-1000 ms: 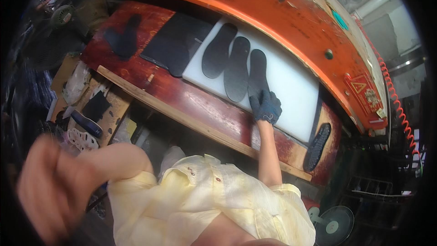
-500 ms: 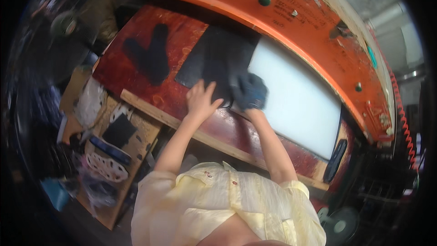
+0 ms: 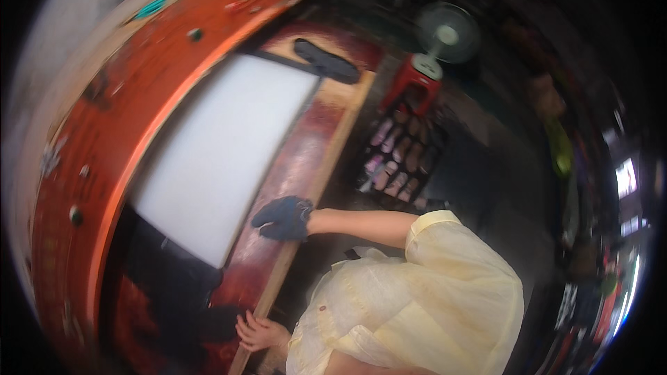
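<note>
My left hand [image 3: 258, 332] is bare, its fingers apart, at the front edge of the red tabletop. Its fingertips lie beside a dark flat piece [image 3: 221, 324]; I cannot tell whether they touch it. My right hand [image 3: 283, 219] wears a dark blue glove over the tabletop's front strip, near the white board [image 3: 226, 149]. A gap shows between its thumb and fingers, with nothing visible in them. A black sheet [image 3: 174, 264] lies against the near end of the board. Beyond the board's far end rests a black shoe sole [image 3: 326, 61].
An orange panel [image 3: 149, 104] runs along the table's back side. A wooden strip [image 3: 340, 142] edges the front. Past the table's end, a fan [image 3: 447, 33] stands on a red stool [image 3: 415, 80]. A dark rack [image 3: 403, 156] with several pale sole-shaped pieces stands beside the table.
My view has swung to the right, bringing the fan and rack into sight. My gloved right hand has left the black sheet and moved right along the table. My left hand stays near the front edge.
</note>
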Tool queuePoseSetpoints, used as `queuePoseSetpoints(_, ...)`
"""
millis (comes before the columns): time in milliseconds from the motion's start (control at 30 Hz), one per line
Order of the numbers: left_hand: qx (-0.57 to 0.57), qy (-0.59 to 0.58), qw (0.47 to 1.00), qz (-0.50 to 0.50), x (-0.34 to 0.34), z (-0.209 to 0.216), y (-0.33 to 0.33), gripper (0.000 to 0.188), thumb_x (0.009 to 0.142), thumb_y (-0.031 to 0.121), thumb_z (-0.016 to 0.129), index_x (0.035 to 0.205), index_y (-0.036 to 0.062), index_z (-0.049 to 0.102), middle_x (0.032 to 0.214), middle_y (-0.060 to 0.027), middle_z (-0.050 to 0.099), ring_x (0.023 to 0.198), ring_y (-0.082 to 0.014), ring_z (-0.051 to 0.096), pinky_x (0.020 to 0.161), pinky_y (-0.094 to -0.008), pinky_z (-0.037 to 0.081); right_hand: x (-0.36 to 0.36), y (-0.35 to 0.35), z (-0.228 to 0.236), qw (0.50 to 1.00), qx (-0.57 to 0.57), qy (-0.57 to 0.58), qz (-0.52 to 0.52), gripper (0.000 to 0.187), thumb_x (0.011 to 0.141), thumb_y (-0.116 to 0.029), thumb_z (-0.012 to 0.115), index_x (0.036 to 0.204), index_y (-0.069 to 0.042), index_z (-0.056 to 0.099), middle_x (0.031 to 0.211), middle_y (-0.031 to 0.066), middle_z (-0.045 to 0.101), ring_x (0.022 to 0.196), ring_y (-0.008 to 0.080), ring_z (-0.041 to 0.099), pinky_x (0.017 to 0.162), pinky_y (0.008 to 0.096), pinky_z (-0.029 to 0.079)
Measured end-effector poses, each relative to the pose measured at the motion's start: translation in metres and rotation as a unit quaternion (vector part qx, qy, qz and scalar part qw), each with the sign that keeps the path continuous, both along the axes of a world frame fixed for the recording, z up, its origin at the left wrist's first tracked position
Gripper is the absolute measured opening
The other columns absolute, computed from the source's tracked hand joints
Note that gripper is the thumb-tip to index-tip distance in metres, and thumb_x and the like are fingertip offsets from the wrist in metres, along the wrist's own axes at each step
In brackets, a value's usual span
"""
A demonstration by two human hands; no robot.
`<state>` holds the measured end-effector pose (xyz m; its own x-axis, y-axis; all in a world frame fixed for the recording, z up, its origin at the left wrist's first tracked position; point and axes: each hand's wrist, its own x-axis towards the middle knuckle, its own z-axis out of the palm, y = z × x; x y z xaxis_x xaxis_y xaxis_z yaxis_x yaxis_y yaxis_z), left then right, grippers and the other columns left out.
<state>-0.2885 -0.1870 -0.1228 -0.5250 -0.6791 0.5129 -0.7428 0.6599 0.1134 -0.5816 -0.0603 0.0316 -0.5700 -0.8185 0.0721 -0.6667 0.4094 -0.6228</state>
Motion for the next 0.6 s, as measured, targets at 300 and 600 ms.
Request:
queuePoseSetpoints(300, -0.294, 0.029, 0.954, 0.054, -0.031, 0.021, 0.007, 0.039, 0.103, 0.032, 0.028, 0.092, 0.0226, 0.065, 0.103, 0.0022, 0.064, 0.093, -0.0150, 0.060, 0.083, -0.0359, 0.040, 0.085, 0.375, -0.052, 0.890, 0.175, -0.096, -0.411, 0.037, 0.089, -0.039, 0.054, 0.110, -0.012, 0.068, 0.110, 0.0118, 0.068, 0.102, 0.0336, 0.063, 0.090, 0.0434, 0.049)
queuePoseSetpoints(600, 0.047, 0.082, 0.867, -0.489, -0.184, 0.055, 0.216, 0.029, 0.091, 0.020, 0.056, 0.116, 0.0091, 0.064, 0.124, -0.0131, 0.060, 0.114, -0.0341, 0.056, 0.096, -0.0468, 0.043, 0.305, 0.628, -0.139, 0.771, 0.194, -0.205, -0.571, 0.040, 0.088, -0.042, 0.052, 0.110, -0.012, 0.068, 0.115, 0.0145, 0.065, 0.105, 0.0335, 0.062, 0.091, 0.0448, 0.048)
